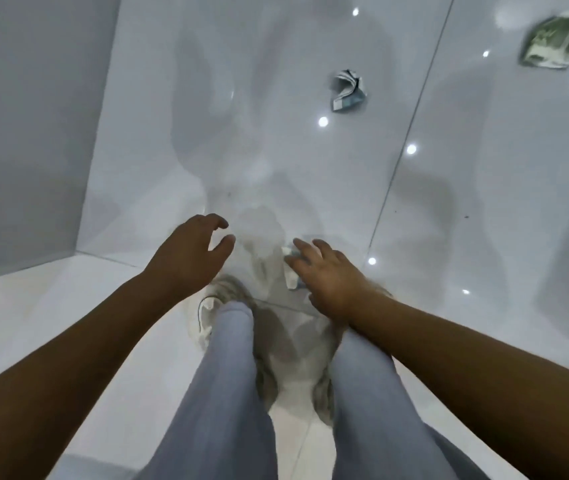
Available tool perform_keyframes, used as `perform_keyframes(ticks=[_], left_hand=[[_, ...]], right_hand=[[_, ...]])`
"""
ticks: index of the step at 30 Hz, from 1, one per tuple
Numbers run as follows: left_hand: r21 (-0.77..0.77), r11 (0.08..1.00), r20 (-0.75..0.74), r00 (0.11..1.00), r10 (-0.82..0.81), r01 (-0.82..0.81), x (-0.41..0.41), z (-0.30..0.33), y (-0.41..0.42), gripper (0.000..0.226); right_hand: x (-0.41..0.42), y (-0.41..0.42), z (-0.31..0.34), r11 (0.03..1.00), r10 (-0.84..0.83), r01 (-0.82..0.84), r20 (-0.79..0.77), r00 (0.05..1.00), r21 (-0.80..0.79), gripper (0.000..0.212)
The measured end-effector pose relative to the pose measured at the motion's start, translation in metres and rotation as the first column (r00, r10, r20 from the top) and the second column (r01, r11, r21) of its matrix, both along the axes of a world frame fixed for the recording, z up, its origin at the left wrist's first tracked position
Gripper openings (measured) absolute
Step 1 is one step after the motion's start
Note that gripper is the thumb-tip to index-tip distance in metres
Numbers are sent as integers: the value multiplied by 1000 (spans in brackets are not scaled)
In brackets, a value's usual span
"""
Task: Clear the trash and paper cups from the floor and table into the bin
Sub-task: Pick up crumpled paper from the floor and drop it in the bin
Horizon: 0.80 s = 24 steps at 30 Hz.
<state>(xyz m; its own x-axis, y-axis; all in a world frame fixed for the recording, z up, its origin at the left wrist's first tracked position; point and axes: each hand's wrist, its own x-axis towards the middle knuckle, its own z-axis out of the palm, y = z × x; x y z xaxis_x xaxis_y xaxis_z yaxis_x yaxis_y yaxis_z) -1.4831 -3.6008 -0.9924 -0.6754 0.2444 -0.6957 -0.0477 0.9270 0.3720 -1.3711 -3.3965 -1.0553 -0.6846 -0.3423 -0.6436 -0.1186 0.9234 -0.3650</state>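
Smeared by motion up at the far right: a greenish wrapper, print unreadable. Half hidden under the right hand, a pale scrap, kind unclear, touch or grip impossible to judge. Shoes blurred, mostly covered by grey legs. Forearms cut off at both side edges.

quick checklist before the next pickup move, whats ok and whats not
1. Left hand free to take something: ok, fingers spread, holding nothing.
2. Right hand has the white scrap: cannot tell, its fingers reach over it and the picture is blurred.
3. Other trash located: ok, a crumpled wrapper and a green wrapper lie on the floor farther ahead.
4. Bin in sight: not ok, none in view.
5. Paper cups in sight: not ok, none in view.
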Motion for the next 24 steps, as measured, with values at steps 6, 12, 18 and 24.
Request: perform_keyframes(ticks=[6, 12, 18, 24], left_hand=[[57, 997, 41, 997, 59, -61, -15, -51, 20, 34], [217, 887, 395, 867, 302, -408, -61, -52, 60, 47], [369, 640, 615, 693, 375, -674, -116, -44, 101, 32], [404, 574, 605, 678, 416, -712, -138, -51, 116, 30]], right_hand=[[1, 4, -48, 980, 134, -148, -110, 985, -133, 51], [-69, 26, -33, 904, -354, 291, -166, 920, -312, 78], [-155, 43, -1, 812, -497, 348, -241, 834, -469, 88], [-176, 63, -3, 826, -490, 337, -280, 825, -452, 95]])
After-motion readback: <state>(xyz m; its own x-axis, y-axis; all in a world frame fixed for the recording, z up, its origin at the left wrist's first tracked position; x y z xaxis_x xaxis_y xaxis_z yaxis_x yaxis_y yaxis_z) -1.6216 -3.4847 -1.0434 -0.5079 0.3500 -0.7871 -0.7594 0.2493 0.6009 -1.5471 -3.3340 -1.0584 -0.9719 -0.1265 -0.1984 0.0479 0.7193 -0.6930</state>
